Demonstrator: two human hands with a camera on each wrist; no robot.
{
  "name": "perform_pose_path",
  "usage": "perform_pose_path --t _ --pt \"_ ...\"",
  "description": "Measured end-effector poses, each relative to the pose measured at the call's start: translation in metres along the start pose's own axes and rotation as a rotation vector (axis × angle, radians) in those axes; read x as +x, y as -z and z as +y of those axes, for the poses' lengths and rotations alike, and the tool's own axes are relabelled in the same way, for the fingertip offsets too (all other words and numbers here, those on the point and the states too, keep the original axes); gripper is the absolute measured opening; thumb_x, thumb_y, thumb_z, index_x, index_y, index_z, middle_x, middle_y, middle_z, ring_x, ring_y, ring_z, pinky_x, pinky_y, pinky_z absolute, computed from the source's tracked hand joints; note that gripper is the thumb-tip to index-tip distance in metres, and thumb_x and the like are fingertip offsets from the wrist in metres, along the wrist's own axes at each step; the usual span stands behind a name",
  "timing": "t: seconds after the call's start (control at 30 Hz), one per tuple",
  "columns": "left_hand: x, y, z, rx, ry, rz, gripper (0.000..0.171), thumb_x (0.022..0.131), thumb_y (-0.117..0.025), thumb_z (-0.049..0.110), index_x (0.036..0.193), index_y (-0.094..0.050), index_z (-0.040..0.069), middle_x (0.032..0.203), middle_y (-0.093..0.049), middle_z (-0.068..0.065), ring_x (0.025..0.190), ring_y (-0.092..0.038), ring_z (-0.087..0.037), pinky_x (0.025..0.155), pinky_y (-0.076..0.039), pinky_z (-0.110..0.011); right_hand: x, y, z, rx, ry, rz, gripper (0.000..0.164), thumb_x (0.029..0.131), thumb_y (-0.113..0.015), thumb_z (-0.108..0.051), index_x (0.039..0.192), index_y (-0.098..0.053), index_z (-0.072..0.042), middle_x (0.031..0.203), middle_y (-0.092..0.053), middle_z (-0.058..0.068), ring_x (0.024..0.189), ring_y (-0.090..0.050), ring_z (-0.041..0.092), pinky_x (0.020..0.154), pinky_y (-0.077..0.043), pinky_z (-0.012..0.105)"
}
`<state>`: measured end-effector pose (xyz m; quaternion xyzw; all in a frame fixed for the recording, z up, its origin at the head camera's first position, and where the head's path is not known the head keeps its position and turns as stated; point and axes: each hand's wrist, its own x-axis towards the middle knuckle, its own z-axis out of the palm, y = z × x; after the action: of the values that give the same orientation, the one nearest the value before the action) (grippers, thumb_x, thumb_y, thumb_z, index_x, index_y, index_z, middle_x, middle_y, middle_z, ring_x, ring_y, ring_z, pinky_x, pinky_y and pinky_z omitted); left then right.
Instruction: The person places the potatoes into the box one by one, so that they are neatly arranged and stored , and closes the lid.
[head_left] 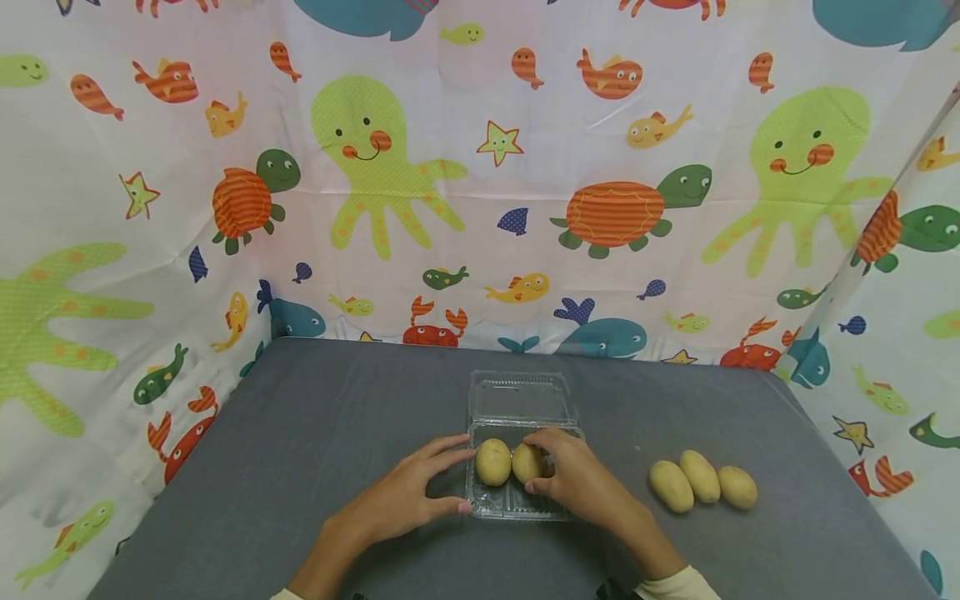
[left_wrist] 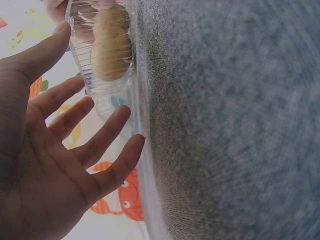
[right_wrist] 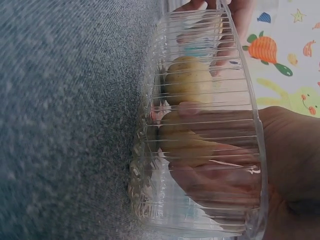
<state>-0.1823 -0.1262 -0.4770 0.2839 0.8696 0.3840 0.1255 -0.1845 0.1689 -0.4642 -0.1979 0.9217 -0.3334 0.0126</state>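
Note:
A clear plastic clamshell container (head_left: pixel 491 506) lies on the grey table, its lid folded back away from me. Inside it are two potatoes side by side: a left potato (head_left: pixel 492 462) and a right potato (head_left: pixel 528 463). My right hand (head_left: pixel 581 475) reaches over the right rim and grips the right potato between thumb and fingers; the right wrist view shows this hand (right_wrist: pixel 210 170) through the ribbed wall. At the left side, my left hand (head_left: pixel 408 493) spreads its fingers, thumb and fingertips at the rim. In the left wrist view, that hand (left_wrist: pixel 60 165) holds nothing.
Three more potatoes (head_left: pixel 699 477) lie close together on the table to the right of the container. Behind and at both sides of the table (head_left: pixel 360 400) hangs a white curtain (head_left: pixel 480 92) printed with sea animals.

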Motion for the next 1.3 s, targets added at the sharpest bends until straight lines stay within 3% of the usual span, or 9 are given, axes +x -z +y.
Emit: perform_pose_path --t 0.27,0.73,1.07,1.3 --pt "0.0 0.0 0.001 0.001 -0.006 -0.001 0.072 0.095 -0.077 0.053 0.159 -0.051 0.03 0.168 -0.037 0.009 0.155 -0.038 -0.029 0.117 -0.038 -0.065 -0.001 0.001 -0.001 -0.051 0.008 0.01 0.057 0.08 -0.094 -0.009 0.13 -0.069 0.0 0.133 -0.068 0.014 0.122 -0.066 0.031 0.087 -0.061 0.036" --pt "0.0 0.0 0.001 0.0 -0.004 0.003 0.071 0.095 -0.076 0.055 0.158 -0.051 0.034 0.168 -0.038 0.01 0.154 -0.039 -0.029 0.117 -0.037 -0.068 -0.004 0.01 0.005 0.089 0.018 0.005 0.058 0.08 -0.092 -0.003 0.132 -0.068 0.005 0.129 -0.068 0.018 0.107 -0.072 0.033 0.079 -0.063 0.028" --pt "0.0 0.0 0.001 0.006 0.006 -0.001 0.072 0.095 -0.076 0.056 0.158 -0.051 0.033 0.168 -0.037 0.01 0.154 -0.039 -0.03 0.117 -0.037 -0.068 -0.006 0.032 0.01 0.165 -0.063 0.046 0.058 0.083 -0.092 -0.013 0.137 -0.069 -0.009 0.13 -0.068 0.012 0.115 -0.071 0.037 0.082 -0.063 0.031" --pt "-0.002 0.001 0.002 -0.015 0.001 -0.001 0.072 0.095 -0.077 0.054 0.158 -0.051 0.031 0.169 -0.037 0.009 0.155 -0.038 -0.032 0.117 -0.037 -0.068 -0.008 0.049 0.015 0.178 -0.068 0.08 0.059 0.085 -0.09 -0.02 0.139 -0.068 -0.009 0.133 -0.069 0.011 0.118 -0.07 0.035 0.085 -0.063 0.032"
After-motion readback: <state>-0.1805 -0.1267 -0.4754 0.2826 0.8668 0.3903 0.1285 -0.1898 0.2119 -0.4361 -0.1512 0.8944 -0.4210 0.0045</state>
